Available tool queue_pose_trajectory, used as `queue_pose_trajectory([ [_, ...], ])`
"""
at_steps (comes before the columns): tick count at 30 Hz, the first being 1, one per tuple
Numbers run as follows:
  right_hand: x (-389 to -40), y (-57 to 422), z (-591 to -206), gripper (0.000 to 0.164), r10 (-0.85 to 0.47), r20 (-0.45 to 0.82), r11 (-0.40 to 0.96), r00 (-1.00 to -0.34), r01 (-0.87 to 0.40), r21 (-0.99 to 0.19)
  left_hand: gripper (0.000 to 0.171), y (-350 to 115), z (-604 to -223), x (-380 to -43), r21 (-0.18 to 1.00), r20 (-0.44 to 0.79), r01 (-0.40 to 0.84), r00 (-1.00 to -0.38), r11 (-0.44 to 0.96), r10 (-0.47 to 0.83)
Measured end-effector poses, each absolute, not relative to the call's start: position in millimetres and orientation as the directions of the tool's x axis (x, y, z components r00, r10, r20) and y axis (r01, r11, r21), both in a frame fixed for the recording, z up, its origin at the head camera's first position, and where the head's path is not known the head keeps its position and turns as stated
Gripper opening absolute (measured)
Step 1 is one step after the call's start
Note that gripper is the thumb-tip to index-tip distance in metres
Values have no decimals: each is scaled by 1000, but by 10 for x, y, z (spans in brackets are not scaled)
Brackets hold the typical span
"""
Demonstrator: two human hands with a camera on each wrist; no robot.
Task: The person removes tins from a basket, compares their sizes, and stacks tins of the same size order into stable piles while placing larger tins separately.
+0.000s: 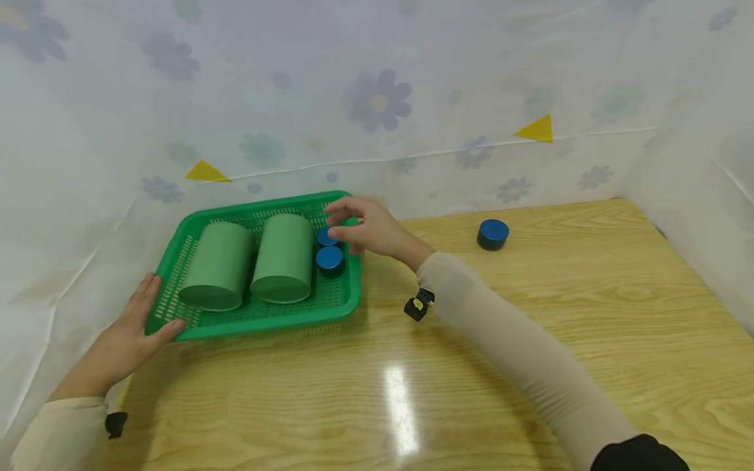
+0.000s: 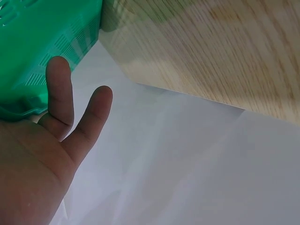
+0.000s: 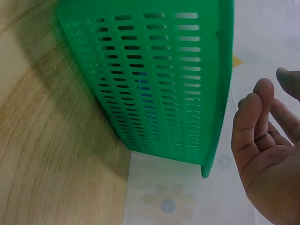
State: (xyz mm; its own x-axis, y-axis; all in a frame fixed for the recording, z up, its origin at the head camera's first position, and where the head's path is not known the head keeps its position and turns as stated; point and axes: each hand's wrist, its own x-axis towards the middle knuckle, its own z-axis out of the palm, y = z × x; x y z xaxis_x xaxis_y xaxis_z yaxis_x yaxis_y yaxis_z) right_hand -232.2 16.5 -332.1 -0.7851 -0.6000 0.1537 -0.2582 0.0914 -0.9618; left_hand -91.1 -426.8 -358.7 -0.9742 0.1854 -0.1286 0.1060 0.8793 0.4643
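A green plastic basket (image 1: pixel 277 320) sits at the table's left side. Two pale green cylinders (image 1: pixel 219 265) lie side by side inside it, and two short blue discs (image 1: pixel 330 260) stand at its right end. My left hand (image 1: pixel 131 333) rests against the basket's front left corner, thumb along the rim; two straight fingers (image 2: pixel 98 110) show in the left wrist view. Over the basket's right end is my right hand (image 1: pixel 371 229), its fingers loosely bent with nothing between them. It partly covers the rear blue disc. The right wrist view shows these fingers (image 3: pixel 246 117) beside the basket's rim.
Another short blue disc (image 1: pixel 492 234) stands on the wooden table (image 1: pixel 471 392), toward the back right. A flowered white sheet (image 1: pixel 306 85) with two yellow triangles hangs behind the table and along its sides.
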Motion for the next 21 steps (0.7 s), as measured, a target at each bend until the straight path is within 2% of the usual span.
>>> queue_pose_trajectory([
  [14,-2354,81,-3381,39,-585,106,166,-804,-246,-955,95,-4261,-3584,-932,438,-152,92,-973,894,174],
  [19,-2358,-62,-3358,40,-622,148,216,-769,-350,-912,96,-4257,-3587,-925,433,-146,90,-975,897,169],
  [21,-2356,-120,-3370,41,-634,137,302,-761,-407,-862,96,-4258,-3594,-924,436,-143,94,-975,895,172],
])
